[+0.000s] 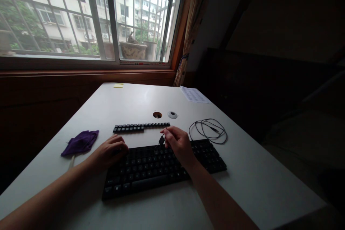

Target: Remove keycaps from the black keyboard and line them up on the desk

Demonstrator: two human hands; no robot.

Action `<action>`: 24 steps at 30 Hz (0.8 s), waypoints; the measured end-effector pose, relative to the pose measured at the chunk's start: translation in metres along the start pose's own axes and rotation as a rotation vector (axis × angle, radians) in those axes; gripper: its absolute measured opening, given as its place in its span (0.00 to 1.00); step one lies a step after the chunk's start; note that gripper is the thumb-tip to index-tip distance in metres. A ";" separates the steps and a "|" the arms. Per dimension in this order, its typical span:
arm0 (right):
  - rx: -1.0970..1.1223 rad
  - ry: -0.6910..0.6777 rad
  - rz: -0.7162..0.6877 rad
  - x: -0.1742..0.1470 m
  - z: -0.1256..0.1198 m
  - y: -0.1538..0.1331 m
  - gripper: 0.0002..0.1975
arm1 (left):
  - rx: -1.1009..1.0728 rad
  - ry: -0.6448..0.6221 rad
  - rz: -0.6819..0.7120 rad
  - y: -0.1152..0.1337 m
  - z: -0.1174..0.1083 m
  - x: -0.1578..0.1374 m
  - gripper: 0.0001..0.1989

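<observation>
A black keyboard (151,165) lies at a slant on the white table, its cable side away from me. My left hand (114,149) is closed with curled fingers at the keyboard's back left corner, steadying it. Over the back rows of keys, my right hand (178,142) pinches a keycap puller (161,139), a small dark body with thin wires reaching down toward the keys. Whether the wires grip a key I cannot tell. Behind the keyboard, loose black keycaps (141,127) stand lined up in two rows, the front row shorter.
A coiled black cable (208,131) lies behind the keyboard's right end. To the left is a purple cloth (81,143) with a pale stick-like thing (72,161). A cable hole (157,115), its round cover (172,115), papers (195,95) and yellow notes (118,85) are farther back.
</observation>
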State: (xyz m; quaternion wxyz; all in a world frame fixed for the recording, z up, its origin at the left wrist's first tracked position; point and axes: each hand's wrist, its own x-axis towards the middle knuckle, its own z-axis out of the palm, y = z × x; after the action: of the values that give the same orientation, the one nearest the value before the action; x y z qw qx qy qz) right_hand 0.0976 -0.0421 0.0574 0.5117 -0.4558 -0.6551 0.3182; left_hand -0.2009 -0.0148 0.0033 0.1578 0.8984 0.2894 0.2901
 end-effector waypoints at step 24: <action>-0.116 -0.066 -0.109 0.003 -0.007 0.001 0.09 | 0.002 -0.001 -0.005 0.003 -0.001 0.001 0.07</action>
State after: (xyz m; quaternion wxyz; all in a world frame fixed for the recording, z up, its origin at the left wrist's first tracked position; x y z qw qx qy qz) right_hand 0.1046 -0.0389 0.0598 0.4792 -0.4376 -0.7127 0.2662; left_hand -0.1996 -0.0161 0.0064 0.1580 0.8979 0.2919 0.2890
